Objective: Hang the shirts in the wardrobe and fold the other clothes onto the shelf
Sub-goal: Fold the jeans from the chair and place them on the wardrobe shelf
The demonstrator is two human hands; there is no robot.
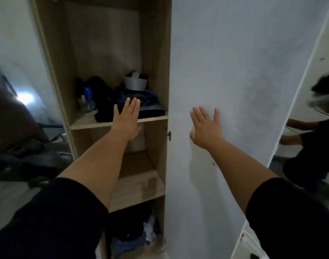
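Hands: left hand (pixel 126 118) flat, empty, over shelf (pixel 89 122) edge | right hand (pixel 206 126) splayed, empty, before door (pixel 234 71)

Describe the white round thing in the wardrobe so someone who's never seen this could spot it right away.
Look into the open wooden wardrobe and find the upper shelf, the one the left hand reaches toward. At its back right, on top of the dark folded clothes, sits a white band-shaped object. It is the only pale thing among the dark fabrics and blue bottles.

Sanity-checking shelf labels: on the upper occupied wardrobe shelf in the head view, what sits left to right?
Small bottles → dark bundled clothing → left hand in front of the folded blue-and-dark stack, white headband-like item on top.
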